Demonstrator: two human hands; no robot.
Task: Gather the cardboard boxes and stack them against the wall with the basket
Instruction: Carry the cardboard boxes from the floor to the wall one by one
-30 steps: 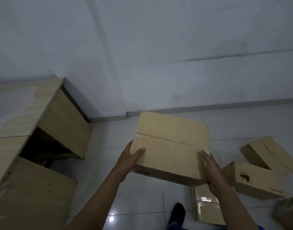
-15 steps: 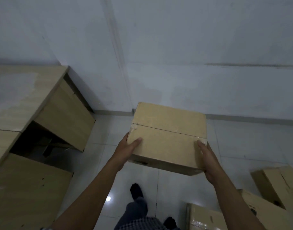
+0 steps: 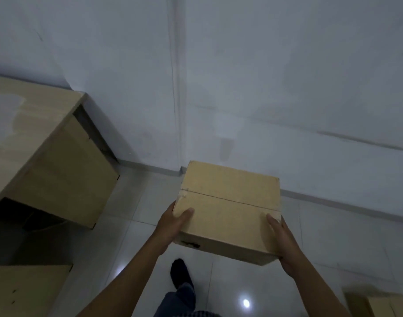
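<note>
Midway, both hands, left [image 3: 173, 221] and right [image 3: 281, 241], gripped one box [image 3: 228, 209] in carry; next it needed lowering flush against the wall [image 3: 287, 99].

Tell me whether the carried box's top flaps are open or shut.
Shut. The cardboard box shows two flat flaps meeting at one seam, held between left hand and right hand.

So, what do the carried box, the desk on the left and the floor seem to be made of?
The box looks like plain matte brown cardboard: two flaps meet at a centre seam and one corner is scuffed. The desk appears to be laminated board with a pale wood pattern, its edges thin and flat; solid wood seems unlikely. The floor looks like glossy light tile, with grout lines and a mirrored lamp spot.
</note>
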